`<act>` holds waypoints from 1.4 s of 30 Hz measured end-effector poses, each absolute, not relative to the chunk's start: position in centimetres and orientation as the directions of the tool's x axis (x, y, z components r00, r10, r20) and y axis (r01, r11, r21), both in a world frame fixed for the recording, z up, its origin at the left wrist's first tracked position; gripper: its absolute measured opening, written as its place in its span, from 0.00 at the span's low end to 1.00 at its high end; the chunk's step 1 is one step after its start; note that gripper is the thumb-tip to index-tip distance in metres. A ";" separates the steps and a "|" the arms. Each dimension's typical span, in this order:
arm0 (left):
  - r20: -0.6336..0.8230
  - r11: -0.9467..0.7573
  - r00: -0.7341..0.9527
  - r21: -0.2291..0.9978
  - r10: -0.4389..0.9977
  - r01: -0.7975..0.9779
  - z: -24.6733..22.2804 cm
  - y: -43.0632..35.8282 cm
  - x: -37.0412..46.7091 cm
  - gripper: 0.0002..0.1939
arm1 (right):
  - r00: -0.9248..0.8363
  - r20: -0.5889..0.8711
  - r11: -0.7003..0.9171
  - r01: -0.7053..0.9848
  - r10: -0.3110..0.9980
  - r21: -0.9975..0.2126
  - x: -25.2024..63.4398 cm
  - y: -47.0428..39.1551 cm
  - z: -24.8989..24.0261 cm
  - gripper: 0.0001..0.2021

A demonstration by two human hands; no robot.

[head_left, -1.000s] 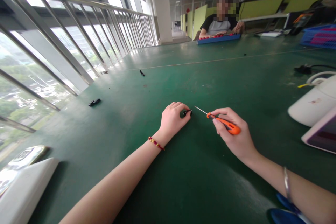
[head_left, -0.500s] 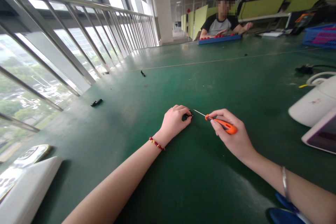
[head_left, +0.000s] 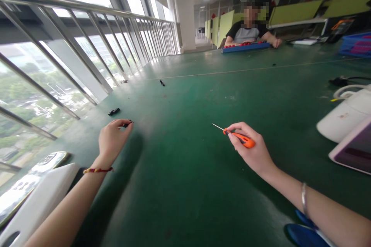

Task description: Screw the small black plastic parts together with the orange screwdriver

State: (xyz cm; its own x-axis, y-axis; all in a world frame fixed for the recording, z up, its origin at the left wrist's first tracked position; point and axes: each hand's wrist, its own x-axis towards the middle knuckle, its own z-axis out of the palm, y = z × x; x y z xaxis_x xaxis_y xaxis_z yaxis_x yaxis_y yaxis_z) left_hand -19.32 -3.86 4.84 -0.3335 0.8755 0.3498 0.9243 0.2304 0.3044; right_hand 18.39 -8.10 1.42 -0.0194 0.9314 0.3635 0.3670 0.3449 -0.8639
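My left hand is raised over the left part of the green table, its fingers closed on a small black part. Most of that part is hidden by the fingers, so its exact kind does not show. A little beyond the hand lies another black piece. On the right, my right hand grips a screwdriver with an orange and black handle. Its thin metal shaft points left and slightly away from me, with the tip touching nothing visible.
A small black piece lies farther back. At left are a phone and a white box-like object; a metal railing runs alongside. At right stands a white device. Across the table a person sits behind a blue tray.
My left hand has moved far to the left with the black part, away from the screwdriver tip. My right hand stays nearly in place with the screwdriver. The view has shifted slightly.
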 end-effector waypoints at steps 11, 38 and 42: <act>0.333 0.412 -0.467 0.226 0.819 0.883 4.3 -6.0 -25.4 0.21 | -0.040 0.346 0.335 0.373 0.938 -0.865 18.4 -8.0 1.4 0.07; 0.220 0.449 -0.535 0.342 0.816 0.826 4.6 -5.8 -26.3 0.17 | -0.072 0.359 0.357 0.393 0.930 -0.847 18.3 -8.0 1.5 0.06; 0.198 0.461 -0.533 0.316 0.823 0.829 4.7 -5.8 -26.2 0.19 | -0.070 0.359 0.357 0.393 0.931 -0.848 18.2 -7.9 1.6 0.07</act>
